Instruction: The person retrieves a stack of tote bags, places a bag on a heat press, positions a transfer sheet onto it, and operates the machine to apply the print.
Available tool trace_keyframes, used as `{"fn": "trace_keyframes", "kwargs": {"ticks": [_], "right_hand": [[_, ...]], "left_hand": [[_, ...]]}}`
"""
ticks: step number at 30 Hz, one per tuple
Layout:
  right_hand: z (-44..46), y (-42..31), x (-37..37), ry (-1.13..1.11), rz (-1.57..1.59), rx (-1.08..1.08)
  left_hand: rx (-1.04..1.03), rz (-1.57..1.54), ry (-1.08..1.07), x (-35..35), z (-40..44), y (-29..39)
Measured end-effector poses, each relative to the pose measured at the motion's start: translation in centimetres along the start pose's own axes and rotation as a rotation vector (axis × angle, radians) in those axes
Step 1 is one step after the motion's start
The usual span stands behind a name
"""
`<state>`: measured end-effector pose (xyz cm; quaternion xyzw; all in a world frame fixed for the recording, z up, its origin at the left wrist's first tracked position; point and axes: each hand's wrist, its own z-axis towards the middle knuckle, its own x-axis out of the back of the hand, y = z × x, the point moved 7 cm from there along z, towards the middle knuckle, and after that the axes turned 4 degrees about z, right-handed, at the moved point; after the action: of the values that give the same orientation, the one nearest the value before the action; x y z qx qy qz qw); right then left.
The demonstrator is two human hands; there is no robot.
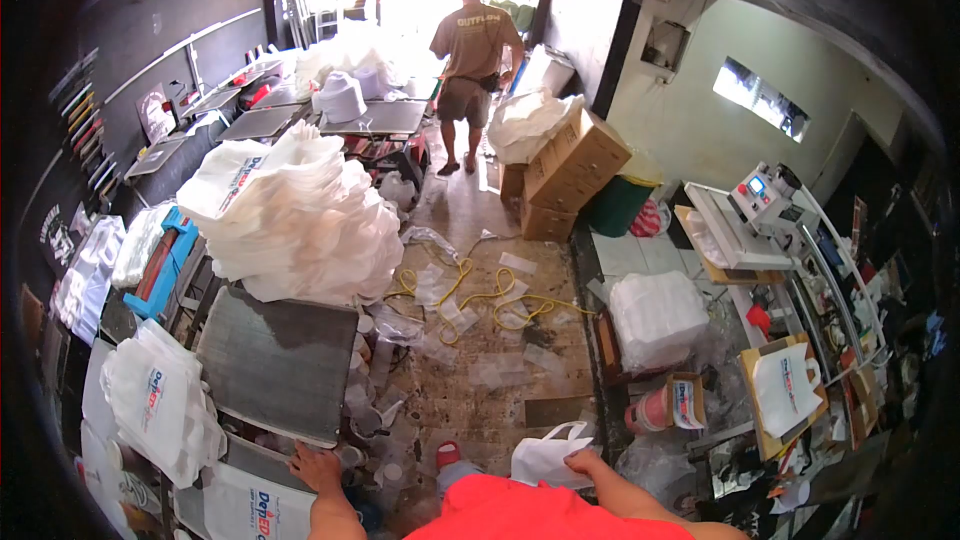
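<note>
My right hand [588, 463] is closed on the edge of a white tote bag [550, 458], which hangs in front of me with its handle loop upward. My left hand [318, 466] has its fingers stretched out at the near edge of a dark flat platen [280, 365]. Just below that hand, a printed white bag [250, 505] with blue and red lettering lies on another platen. Left of the dark platen sits a small pile of printed white bags [155, 395]. Behind the platen rises a tall, leaning stack of white bags [300, 215].
A person [472, 70] stands on the walkway ahead, back turned. A yellow cord [500, 298] and plastic scraps cross the floor. Cardboard boxes [575, 160] lean at the right. Further right are a heat press [755, 205], a wrapped white bundle [655, 320] and a bag on a board [785, 390].
</note>
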<state>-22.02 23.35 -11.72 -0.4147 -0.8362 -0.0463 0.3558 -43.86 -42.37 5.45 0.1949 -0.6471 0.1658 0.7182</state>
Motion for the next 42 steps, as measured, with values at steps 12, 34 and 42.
{"fn": "trace_keyframes", "kwargs": {"ticks": [12,34,42], "right_hand": [[-1.0,-0.3,0.7,0.083,0.036,0.03],[-1.1,-0.8,1.0,0.05,0.018,-0.007],[-0.8,-0.7,1.0,0.055,0.036,0.009]], "left_hand": [[0.005,0.021,0.032,0.1,0.0,0.2],[0.005,0.056,0.112,-1.5,0.4,-0.3],[0.004,0.021,0.111,-1.1,0.3,-0.2]]}}
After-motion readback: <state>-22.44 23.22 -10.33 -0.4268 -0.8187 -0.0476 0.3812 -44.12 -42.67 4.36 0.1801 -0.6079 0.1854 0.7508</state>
